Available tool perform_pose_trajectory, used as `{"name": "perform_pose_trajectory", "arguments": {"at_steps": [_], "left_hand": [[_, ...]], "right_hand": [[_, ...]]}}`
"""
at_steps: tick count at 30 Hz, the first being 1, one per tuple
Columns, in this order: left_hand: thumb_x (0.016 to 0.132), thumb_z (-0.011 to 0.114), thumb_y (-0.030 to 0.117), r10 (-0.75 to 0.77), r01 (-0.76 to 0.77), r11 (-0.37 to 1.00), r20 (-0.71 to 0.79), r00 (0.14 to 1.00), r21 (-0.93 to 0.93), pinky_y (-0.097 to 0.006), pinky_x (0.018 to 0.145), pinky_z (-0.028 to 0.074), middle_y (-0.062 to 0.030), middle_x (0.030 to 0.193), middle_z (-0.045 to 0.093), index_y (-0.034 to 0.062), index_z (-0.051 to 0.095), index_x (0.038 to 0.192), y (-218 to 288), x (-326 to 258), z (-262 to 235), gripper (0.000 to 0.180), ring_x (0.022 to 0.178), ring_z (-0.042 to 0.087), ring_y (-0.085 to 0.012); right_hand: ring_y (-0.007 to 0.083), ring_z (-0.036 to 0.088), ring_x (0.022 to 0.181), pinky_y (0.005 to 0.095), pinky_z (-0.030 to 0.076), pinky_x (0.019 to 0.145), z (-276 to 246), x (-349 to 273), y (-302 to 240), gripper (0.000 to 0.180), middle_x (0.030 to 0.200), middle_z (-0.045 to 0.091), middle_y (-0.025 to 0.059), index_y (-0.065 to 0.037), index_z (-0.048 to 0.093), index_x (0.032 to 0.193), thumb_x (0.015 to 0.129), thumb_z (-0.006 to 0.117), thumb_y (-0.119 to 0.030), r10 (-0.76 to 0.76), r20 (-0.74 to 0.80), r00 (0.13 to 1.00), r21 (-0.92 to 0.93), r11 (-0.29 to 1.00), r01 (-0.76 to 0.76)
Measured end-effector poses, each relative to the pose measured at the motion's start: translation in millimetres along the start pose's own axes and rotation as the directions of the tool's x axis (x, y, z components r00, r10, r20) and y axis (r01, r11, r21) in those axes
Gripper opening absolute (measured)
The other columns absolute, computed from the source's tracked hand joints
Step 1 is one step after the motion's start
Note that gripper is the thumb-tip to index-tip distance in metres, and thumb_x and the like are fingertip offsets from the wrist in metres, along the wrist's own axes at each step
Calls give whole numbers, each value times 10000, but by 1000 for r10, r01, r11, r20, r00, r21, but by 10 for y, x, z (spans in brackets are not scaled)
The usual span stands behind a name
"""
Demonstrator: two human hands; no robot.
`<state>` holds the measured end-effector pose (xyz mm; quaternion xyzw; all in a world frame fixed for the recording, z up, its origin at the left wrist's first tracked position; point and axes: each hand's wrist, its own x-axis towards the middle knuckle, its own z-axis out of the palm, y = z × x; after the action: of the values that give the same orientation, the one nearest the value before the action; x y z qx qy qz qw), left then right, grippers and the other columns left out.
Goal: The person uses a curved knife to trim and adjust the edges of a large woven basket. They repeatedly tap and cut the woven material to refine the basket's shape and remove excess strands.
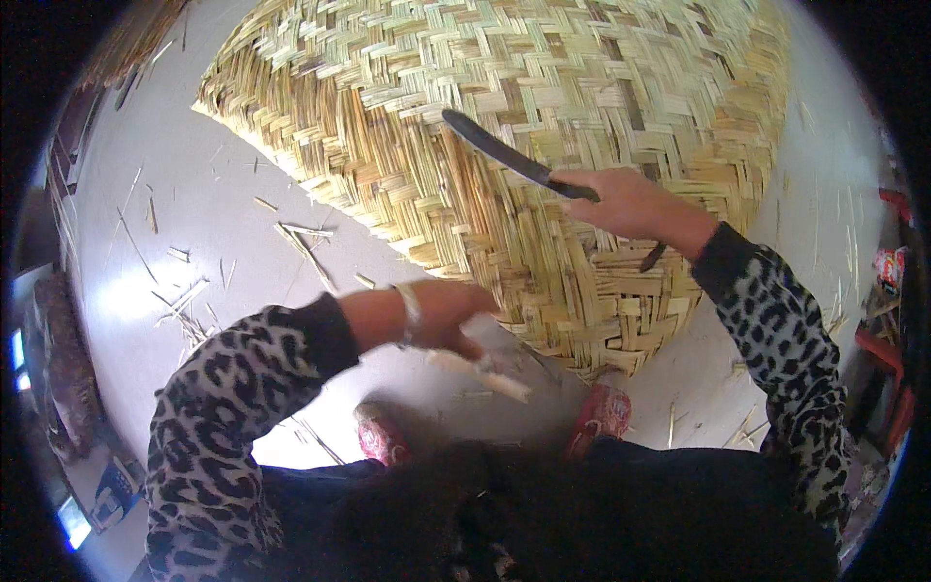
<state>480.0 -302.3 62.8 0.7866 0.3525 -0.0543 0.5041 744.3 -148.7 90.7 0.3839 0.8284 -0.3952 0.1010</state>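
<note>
A large woven mat (543, 87) of flat yellow-green and brown strips spreads over the floor, one corner pointing toward me. My right hand (621, 204) is over the mat, closed around a dark, slightly curved knife (495, 147) whose long end points to the far left. A dark tip (654, 256) shows below that hand; whether it belongs to the knife I cannot tell. By the mat's near left edge, my left hand (446, 315) has its fingers stretched out, thumb apart. Just below its thumb is a short pale strip (490, 376), blurred, apparently not gripped.
Cut strip scraps (305, 247) lie scattered on the pale floor (126, 233), mostly left of the mat. My red patterned shoes (603, 412) are at its near corner. A bundle of long stalks (126, 39) is at the far left. Red objects (887, 267) stand along the right edge.
</note>
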Motion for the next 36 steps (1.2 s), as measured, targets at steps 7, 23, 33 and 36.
{"name": "perform_pose_trajectory", "arguments": {"at_steps": [7, 23, 33, 36], "left_hand": [[860, 656, 306, -312, 262, 947, -727, 611, -187, -346, 857, 547, -181, 1044, 711, -46, 619, 1189, -1326, 438, -844, 483, 901, 708, -264], [869, 650, 147, -485, 524, 851, -457, 745, -49, -284, 466, 508, -35, 727, 655, 122, 696, 947, -1562, 794, -1013, 94, 599, 649, -182], [955, 632, 251, -620, -182, 355, -376, 688, -917, -254, 486, 489, -66, 834, 669, 12, 642, 1012, -1120, 524, -766, 246, 661, 655, -147], [957, 632, 272, -719, -155, 295, -326, 615, -943, -244, 485, 475, -49, 846, 669, 36, 638, 999, -886, 464, -737, 240, 694, 672, -160]], "right_hand": [[126, 556, 660, 274, 469, 638, -139, -647, -407, 503, 813, 624, 47, -80, 535, 1382, 913, 606, -245, 257, 85, 963, 678, 693, -245], [178, 575, 754, 312, 479, 704, 358, -742, -326, 552, 875, 629, 98, -72, 546, 1364, 852, 625, -260, 180, 131, 975, 426, 878, -219], [319, 655, 871, 397, 508, 818, 282, -593, -432, 573, 981, 677, 231, -30, 559, 1325, 841, 590, -336, 32, 104, 994, 306, 950, -62], [384, 662, 897, 440, 512, 831, 271, -516, -443, 549, 984, 674, 269, -8, 582, 1285, 841, 564, -330, 26, 130, 991, 205, 977, -52]]}}
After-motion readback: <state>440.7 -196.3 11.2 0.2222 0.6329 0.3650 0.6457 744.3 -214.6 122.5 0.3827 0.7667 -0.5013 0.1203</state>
